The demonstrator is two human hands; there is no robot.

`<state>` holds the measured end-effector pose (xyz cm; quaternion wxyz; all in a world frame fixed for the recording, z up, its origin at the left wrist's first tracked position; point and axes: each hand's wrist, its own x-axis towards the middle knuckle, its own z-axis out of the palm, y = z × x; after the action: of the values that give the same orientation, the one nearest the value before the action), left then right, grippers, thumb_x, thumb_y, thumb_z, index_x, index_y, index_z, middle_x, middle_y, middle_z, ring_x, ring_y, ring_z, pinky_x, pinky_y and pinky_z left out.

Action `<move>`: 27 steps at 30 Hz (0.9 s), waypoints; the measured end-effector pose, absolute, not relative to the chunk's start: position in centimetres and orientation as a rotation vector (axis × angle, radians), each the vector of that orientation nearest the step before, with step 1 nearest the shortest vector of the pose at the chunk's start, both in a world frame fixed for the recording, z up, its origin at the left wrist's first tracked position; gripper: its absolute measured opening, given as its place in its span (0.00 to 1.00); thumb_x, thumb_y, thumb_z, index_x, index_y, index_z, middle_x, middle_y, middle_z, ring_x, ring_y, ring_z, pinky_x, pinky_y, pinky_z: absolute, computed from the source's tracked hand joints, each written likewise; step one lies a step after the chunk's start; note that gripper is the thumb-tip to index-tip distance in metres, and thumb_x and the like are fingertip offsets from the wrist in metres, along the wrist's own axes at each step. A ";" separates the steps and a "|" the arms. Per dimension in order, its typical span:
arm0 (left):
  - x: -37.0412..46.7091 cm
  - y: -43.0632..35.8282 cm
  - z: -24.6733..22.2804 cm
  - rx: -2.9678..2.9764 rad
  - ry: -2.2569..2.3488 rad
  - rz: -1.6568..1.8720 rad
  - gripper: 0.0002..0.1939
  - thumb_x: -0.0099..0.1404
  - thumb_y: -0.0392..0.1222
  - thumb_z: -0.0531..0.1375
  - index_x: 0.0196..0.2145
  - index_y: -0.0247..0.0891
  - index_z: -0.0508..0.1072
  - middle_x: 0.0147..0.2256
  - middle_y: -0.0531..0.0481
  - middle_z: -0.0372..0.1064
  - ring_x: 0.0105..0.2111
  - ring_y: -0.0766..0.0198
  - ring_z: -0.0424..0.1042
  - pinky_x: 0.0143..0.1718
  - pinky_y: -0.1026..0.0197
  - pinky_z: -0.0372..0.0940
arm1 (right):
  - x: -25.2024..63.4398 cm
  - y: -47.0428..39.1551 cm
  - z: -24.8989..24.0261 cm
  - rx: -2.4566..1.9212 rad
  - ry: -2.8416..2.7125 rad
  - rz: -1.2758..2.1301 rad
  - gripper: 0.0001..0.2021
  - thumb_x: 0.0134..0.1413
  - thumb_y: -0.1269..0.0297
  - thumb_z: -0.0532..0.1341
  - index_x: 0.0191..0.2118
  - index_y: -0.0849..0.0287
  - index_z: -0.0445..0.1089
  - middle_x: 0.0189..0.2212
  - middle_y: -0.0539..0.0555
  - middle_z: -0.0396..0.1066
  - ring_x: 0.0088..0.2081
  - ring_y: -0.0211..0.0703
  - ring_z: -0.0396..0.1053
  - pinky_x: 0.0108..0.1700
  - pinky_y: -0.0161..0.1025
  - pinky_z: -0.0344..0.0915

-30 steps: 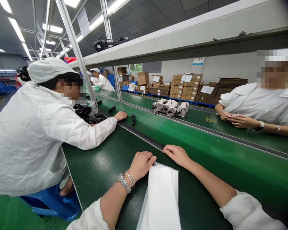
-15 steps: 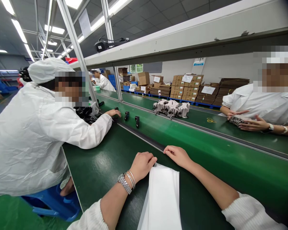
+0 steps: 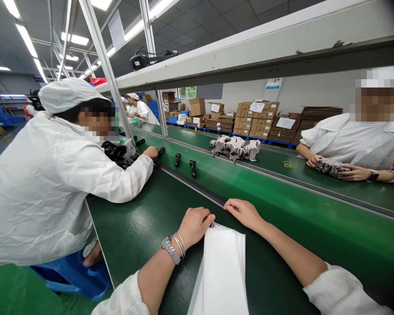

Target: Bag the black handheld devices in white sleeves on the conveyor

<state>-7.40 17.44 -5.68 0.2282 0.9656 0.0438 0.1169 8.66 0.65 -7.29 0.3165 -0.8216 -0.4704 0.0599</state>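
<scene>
My left hand [image 3: 194, 225] lies on the dark green table with its fingers curled in. Its thumb side is by the top left corner of a flat stack of white sheets or sleeves [image 3: 225, 269]; whether anything is inside the fingers is hidden. To the right, my right hand [image 3: 244, 213] rests at the dark strip [image 3: 200, 189] along the conveyor's edge, fingers bent and closed, with no object showing in them. The stack lies lengthwise between my forearms. On the green conveyor belt [image 3: 269, 192], two black handheld devices [image 3: 192, 168] stand beyond my hands.
At left a co-worker [image 3: 62, 175] in white sits on a blue stool [image 3: 74, 273], one hand at another black device. Across the belt, a second co-worker's hands hold a grey bundle [image 3: 330, 167]. Bundled white cables [image 3: 235, 147] lie nearby. Overhead runs a shelf beam [image 3: 230, 63].
The black devices have shifted slightly right and nearer along the belt. The left co-worker's hand has drawn back a little; the one across has turned the grey bundle. My hands stay put.
</scene>
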 end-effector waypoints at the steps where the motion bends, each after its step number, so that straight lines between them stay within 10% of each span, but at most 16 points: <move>1: -7.4 17.4 -5.7 2.658 0.120 0.321 0.23 0.71 0.51 0.45 0.25 0.37 0.67 0.27 0.51 0.67 0.30 0.66 0.65 0.36 0.62 0.54 | 8.7 0.7 -7.3 -2.162 -1.239 0.156 0.12 0.61 0.61 0.51 0.36 0.53 0.73 0.36 0.48 0.75 0.34 0.41 0.69 0.34 0.36 0.57; 27: -7.4 17.4 -5.8 2.661 0.116 0.319 0.22 0.71 0.50 0.46 0.25 0.36 0.66 0.27 0.52 0.67 0.30 0.67 0.66 0.37 0.61 0.54 | 8.5 0.5 -7.2 -2.179 -1.239 0.167 0.12 0.61 0.61 0.51 0.36 0.53 0.72 0.37 0.48 0.75 0.36 0.41 0.69 0.34 0.36 0.57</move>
<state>-7.42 17.37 -5.80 0.2275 0.9660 0.0420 0.1157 8.53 0.53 -7.19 0.3096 -0.8247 -0.4691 0.0631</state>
